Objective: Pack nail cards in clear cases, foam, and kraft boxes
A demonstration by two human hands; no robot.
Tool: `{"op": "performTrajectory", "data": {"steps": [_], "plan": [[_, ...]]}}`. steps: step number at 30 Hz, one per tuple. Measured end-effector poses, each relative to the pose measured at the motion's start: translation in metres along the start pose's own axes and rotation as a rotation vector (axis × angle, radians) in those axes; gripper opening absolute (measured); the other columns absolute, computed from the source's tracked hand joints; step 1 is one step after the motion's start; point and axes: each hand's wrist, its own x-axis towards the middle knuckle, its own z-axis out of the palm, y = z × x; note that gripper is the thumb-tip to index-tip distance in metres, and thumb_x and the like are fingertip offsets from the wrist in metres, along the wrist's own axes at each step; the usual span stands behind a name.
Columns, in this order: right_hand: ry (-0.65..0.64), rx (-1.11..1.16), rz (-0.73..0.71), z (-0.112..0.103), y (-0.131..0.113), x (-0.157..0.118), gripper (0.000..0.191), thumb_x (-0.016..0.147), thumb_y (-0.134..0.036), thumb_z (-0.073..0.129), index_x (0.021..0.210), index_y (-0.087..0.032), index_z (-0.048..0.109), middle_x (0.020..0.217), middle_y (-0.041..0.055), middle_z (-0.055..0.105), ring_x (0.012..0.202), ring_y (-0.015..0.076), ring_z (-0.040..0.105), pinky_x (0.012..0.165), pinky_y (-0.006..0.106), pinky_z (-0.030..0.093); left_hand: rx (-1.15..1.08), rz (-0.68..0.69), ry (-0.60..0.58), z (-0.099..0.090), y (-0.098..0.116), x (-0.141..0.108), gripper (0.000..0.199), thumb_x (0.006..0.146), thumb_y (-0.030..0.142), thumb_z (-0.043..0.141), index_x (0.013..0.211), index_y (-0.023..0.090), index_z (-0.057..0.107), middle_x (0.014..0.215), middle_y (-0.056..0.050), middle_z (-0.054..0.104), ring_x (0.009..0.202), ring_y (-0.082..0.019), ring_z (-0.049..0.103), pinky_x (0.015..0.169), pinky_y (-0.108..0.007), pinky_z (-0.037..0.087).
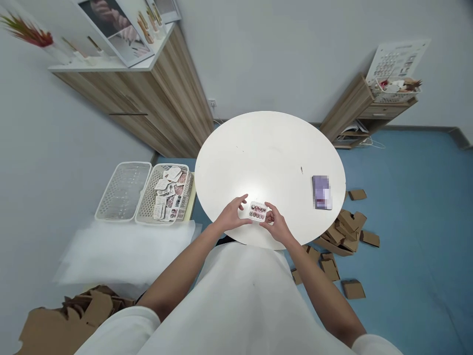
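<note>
White oval table (269, 143), blue floor (410, 207), wood-grain cabinet (181, 88), small nail set (257, 211).

Both arms (190, 264) forward, fingers (271, 205) curved inward

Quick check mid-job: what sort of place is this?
Probably a small packing room for false nails: a pack with two rows of what look like decorated nails, a basket of cards and packs, and cardboard boxes on the floor.
</note>
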Motion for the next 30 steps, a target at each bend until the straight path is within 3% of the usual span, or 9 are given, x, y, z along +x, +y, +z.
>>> {"op": "performTrajectory", "data": {"steps": [3,6,13,19,26,30], "plan": [[-0.009,0.012,0.001,0.009,-0.008,0.007,0.065,0.068,-0.027,0.060,0.126,-0.026,0.031,0.071,-0.0045,0.048,0.065,0.0113,0.048,0.069,0.030,0.044,0.020,0.021,-0.069,-0.016,-0.007,-0.008,0.091,0.051,0.035,0.074,0.130,0.028,0.032,0.103,-0.004,0.055,0.070,-0.013,0.051,0.069,-0.029,0.043],[-0.039,0.004,-0.011,0.023,-0.015,0.015,0.066,0.068,-0.027,0.060,0.127,-0.026,0.031,0.073,-0.0038,0.050,0.066,0.0114,0.048,0.069,0.030,0.044,-0.040,-0.010,-0.047,-0.027,-0.016,-0.015,0.092,0.050,0.032,0.074,0.131,0.028,0.030,0.100,-0.003,0.056,0.063,-0.011,0.048,0.066,-0.028,0.043],[-0.107,-0.054,-0.036,0.060,-0.027,0.033,0.067,0.069,-0.024,0.057,0.130,-0.027,0.028,0.079,-0.0020,0.052,0.065,0.0113,0.049,0.069,0.031,0.044,-0.101,-0.037,-0.005,-0.054,-0.041,-0.024,0.066,0.059,0.027,0.066,0.122,0.027,0.046,0.086,0.000,0.058,0.057,-0.010,0.045,0.063,-0.026,0.041],[-0.162,-0.196,0.001,0.092,-0.032,0.051,0.070,0.071,-0.022,0.054,0.133,-0.029,0.021,0.082,-0.0022,0.053,0.067,0.0118,0.050,0.070,0.032,0.044,-0.102,-0.047,0.041,-0.079,-0.070,-0.030,0.066,0.054,0.030,0.070,0.117,0.026,0.052,0.082,0.000,0.059,0.057,-0.011,0.046,0.064,-0.026,0.041],[-0.154,-0.394,0.060,0.130,-0.024,0.071,0.070,0.072,-0.019,0.054,0.133,-0.027,0.019,0.088,0.0008,0.056,0.070,0.0140,0.053,0.069,0.033,0.044,-0.057,-0.068,0.047,-0.087,-0.115,-0.033,0.066,0.060,0.027,0.067,0.122,0.024,0.046,0.083,-0.002,0.058,0.057,-0.013,0.047,0.064,-0.027,0.041],[-0.125,-0.491,0.043,0.145,-0.014,0.083,0.068,0.071,-0.021,0.057,0.130,-0.025,0.026,0.095,0.0041,0.055,0.080,0.0174,0.052,0.072,0.034,0.044,0.026,-0.109,-0.007,-0.084,-0.134,-0.029,0.066,0.066,0.023,0.061,0.128,0.021,0.037,0.089,-0.004,0.056,0.060,-0.014,0.049,0.065,-0.028,0.042]]}}
